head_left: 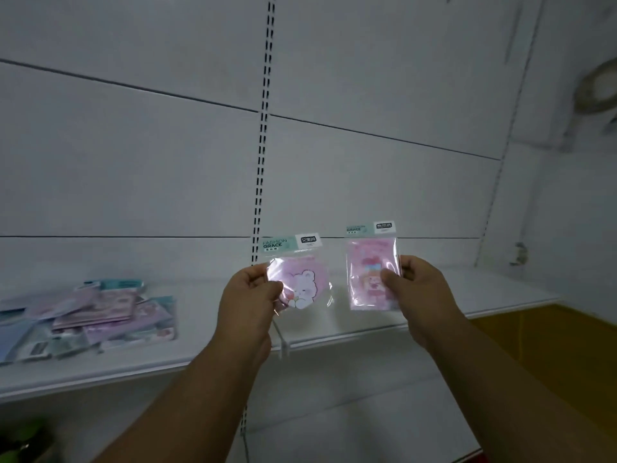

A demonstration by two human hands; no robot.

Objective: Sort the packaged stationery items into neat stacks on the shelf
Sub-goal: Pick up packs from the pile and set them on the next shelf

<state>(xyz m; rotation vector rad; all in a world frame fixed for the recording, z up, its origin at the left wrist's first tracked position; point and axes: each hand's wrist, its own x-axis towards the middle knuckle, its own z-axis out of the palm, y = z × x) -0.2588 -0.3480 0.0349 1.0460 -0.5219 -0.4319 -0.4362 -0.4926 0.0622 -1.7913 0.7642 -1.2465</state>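
My left hand [248, 300] grips the left edge of a clear packet with a pink bear design [305, 282] and a teal header card. My right hand [422, 289] pinches the right edge of a second packet, a pink rectangular one with a cartoon figure [370, 275]. Both packets are held upright, side by side, above the white shelf [350, 335]. A loose heap of several pink, purple and blue packets [90, 315] lies on the shelf at the left.
A slotted upright [262, 162] runs down the white back panel behind the bear packet. The shelf ends at the right by a yellow surface [551, 349]. A green object [23, 436] shows at the bottom left.
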